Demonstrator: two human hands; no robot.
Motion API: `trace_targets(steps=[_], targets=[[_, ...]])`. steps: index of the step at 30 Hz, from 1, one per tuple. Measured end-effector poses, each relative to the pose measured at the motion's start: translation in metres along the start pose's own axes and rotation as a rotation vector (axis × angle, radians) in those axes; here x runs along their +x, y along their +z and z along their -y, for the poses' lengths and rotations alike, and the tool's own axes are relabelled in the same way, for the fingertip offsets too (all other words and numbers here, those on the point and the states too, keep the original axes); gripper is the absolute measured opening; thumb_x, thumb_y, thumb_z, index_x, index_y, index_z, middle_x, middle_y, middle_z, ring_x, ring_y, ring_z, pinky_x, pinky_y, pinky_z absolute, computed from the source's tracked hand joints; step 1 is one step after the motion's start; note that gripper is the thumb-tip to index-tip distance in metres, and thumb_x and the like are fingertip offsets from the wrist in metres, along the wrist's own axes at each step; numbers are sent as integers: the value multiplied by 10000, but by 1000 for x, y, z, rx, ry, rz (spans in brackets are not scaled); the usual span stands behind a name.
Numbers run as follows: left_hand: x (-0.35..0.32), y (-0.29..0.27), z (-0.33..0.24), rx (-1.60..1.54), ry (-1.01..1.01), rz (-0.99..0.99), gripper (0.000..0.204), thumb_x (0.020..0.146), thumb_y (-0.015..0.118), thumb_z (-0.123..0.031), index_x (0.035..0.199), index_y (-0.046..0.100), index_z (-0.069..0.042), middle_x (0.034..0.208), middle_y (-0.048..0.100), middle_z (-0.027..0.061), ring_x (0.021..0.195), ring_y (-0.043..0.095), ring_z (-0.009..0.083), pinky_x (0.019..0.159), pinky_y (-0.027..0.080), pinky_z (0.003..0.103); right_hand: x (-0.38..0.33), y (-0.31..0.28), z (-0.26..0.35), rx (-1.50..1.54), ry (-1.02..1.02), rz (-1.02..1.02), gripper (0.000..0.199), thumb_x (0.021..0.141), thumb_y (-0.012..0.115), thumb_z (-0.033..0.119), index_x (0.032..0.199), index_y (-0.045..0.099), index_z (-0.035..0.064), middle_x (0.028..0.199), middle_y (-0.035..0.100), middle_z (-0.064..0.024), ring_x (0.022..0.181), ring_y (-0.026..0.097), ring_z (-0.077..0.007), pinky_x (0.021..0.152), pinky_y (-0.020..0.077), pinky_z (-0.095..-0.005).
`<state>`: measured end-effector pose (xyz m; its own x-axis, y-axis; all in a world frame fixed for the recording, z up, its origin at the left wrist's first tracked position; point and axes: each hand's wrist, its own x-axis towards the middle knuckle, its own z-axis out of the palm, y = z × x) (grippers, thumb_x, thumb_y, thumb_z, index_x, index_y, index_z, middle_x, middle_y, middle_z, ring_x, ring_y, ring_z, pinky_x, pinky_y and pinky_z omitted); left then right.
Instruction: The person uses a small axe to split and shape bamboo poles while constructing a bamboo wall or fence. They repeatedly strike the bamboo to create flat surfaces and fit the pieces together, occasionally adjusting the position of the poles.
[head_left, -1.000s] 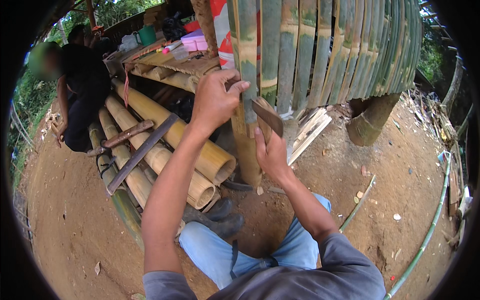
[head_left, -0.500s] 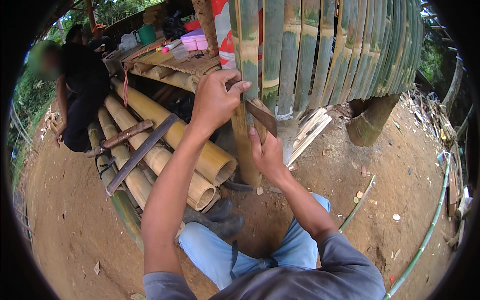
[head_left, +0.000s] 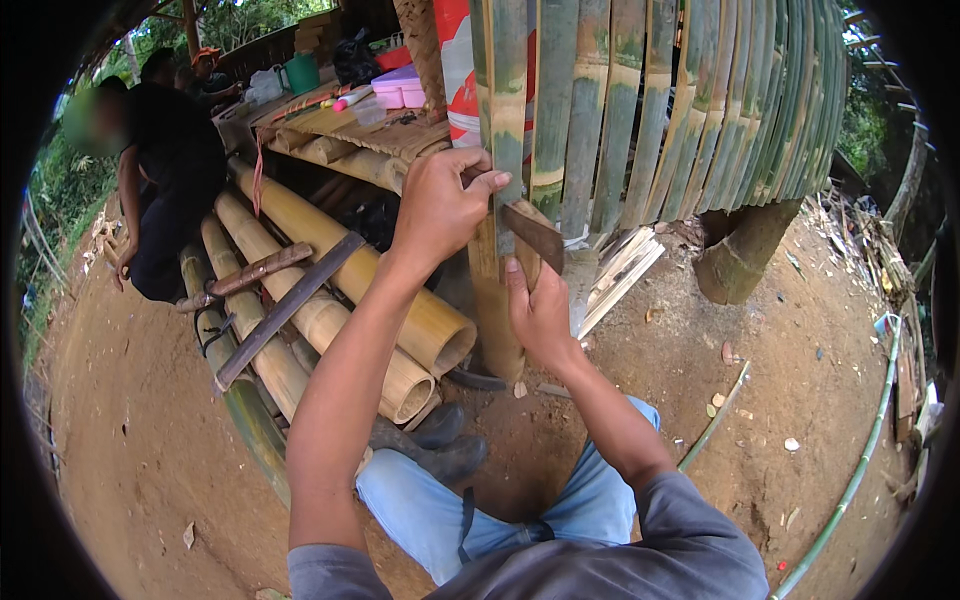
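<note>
My left hand (head_left: 442, 200) is closed on the lower part of a green bamboo slat (head_left: 508, 110), the thumb lying across its face. Just below and to the right, my right hand (head_left: 542, 312) is closed round a knife with a broad, dark, worn blade (head_left: 537, 236). That blade lies slantwise against the lower end of the slats, and its handle is mostly hidden in my fingers. A row of upright split-bamboo slats (head_left: 620, 110) curves away to the right. Behind my hands, a pale bamboo post (head_left: 495, 320) meets the ground.
Thick bamboo poles (head_left: 405, 325) lie on the left, crossed by a long dark blade (head_left: 285, 315) and a brown sheath-like piece (head_left: 245, 277). A bench behind bears a pink-and-purple box (head_left: 400, 88). A person (head_left: 165, 190) sits far left. Thin bamboo lengths (head_left: 845, 490) lie right.
The view has shifted slightly. Both hands keep nearly the same place and grip, and the blade's tip sits a little further right in the picture.
</note>
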<state>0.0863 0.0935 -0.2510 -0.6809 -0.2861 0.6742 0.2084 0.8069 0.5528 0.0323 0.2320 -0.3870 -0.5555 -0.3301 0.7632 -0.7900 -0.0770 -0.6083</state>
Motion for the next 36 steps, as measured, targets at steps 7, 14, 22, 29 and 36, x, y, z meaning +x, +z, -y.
trace_targets(steps=[7, 14, 22, 29, 36], targets=[[0, -1, 0, -18, -28, 28, 225, 871, 726, -168, 805, 635, 27, 593, 479, 24, 577, 417, 91, 547, 357, 304, -9, 0, 3, -58, -91, -104, 318, 1046, 511, 190, 1238, 559, -59, 1018, 666, -177, 923, 649, -306, 821, 502, -404], [0, 3, 2, -36, -18, 30, 225, 903, 719, -181, 839, 648, 23, 605, 501, -4, 555, 423, 75, 536, 355, 285, -100, -28, -10, 237, 483, 301, 279, 1070, 443, 226, 1237, 450, 3, 750, 567, -57, 627, 562, -124, 561, 464, -299], [2, 1, 1, -43, -66, 98, 230, 932, 707, -211, 899, 680, 16, 693, 582, -16, 591, 498, 58, 544, 455, 246, -105, -7, -8, 883, 862, 178, 236, 1056, 523, 316, 1055, 455, 90, 715, 550, -28, 485, 512, -114, 436, 431, -266], [2, 1, 6, 4, -85, 102, 228, 941, 698, -219, 908, 679, 5, 740, 594, -16, 643, 514, 56, 545, 476, 243, -63, 38, -22, 771, 753, 147, 296, 1007, 617, 355, 988, 475, 96, 648, 514, -1, 476, 514, -108, 416, 424, -271], [1, 2, 1, -5, -75, 81, 233, 941, 697, -220, 871, 661, 0, 698, 566, -24, 630, 503, 50, 545, 474, 242, -39, 39, -4, 997, 802, 149, 301, 1001, 627, 367, 1001, 443, 129, 683, 503, -5, 501, 505, -111, 426, 421, -276]])
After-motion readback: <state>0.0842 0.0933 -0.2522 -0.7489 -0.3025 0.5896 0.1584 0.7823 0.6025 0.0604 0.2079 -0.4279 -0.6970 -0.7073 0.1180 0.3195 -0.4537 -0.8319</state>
